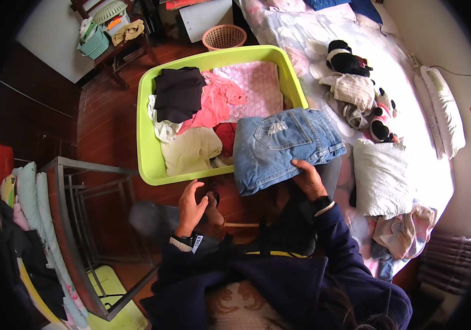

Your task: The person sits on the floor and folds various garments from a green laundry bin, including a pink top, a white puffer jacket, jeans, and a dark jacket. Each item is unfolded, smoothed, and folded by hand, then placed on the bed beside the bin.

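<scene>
Folded blue denim jeans (285, 144), with a frayed patch on the back pocket, lie over the near right corner of a lime-green plastic tub (190, 178). My right hand (310, 181) grips their lower edge, thumb on top and fingers hidden underneath. Near the tub's front rim, my left hand (192, 206) is empty with its fingers apart. Inside the tub are a folded black garment (179, 93), a coral-pink garment (219, 101), a pink patterned cloth (256, 86) and a cream garment (190, 150). Some red cloth (226, 138) shows partly beneath the jeans.
On the right, a bed (301, 49) holds plush toys (344, 57), a white pillow-like bundle (382, 179) and crumpled clothes (406, 231). A metal-framed rack (60, 198) stands at left. Behind the tub sit a pink basket (224, 37) and a laden wooden chair (115, 57).
</scene>
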Tool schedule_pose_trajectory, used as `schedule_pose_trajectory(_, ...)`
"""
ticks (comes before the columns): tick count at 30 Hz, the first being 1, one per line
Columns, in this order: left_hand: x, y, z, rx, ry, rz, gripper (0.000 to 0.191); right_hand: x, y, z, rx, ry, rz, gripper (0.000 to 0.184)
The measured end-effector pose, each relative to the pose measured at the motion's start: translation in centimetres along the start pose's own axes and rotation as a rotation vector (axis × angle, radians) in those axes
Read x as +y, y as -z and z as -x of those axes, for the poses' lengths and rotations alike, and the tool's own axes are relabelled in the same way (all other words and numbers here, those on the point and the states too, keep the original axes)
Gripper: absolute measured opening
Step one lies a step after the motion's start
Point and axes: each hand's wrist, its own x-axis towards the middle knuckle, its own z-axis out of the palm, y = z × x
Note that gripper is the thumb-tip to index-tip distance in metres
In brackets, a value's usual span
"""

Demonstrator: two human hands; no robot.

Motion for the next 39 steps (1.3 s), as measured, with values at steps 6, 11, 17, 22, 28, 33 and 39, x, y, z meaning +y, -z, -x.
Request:
schedule_pose_trajectory(6,-3.6,-0.9,-3.2,-0.149,-0.002,-0.346,0.067,-3.4,1.3,-4.9,-0.045,0.025,-0.064,0.039)
schedule_pose_trajectory(11,-4.1,-2.1,-5.6,-0.331,0.099,-0.502,0.071,-14.9,0.0,-12.7,-0.247,0.176,0.057,0.038)
schedule_pose_trajectory(17,-1.9,-4.4,-6.3,-0.465,0.180,-0.852,0.092,-30.4,-1.6,-23.9,0.003,0.359,0.257,0.032)
schedule_pose_trajectory(22,-1.7,-4.1,-6.4,-0.517,0.221,-0.824,0.099,-29.3,8.7,-26.5,1.135,0.804,1.945,0.066)
schedule_pose_trajectory(28,-1.7,-3.7,-6.6,-0.559,0.202,-0.842,0.102,-31.0,19.1,-24.8,1.054,0.117,1.759,0.083)
schedule_pose_trajectory(33,-1.8,-3.7,-6.6,-0.583,0.198,-0.882,0.105,-30.5,17.1,-25.1,1.175,0.633,1.869,0.088)
schedule_pose_trajectory(39,-2.5,-3.5,-6.6,-0.656,0.197,-0.922,0.109,-30.9,12.8,-27.7,0.832,1.158,1.690,0.099)
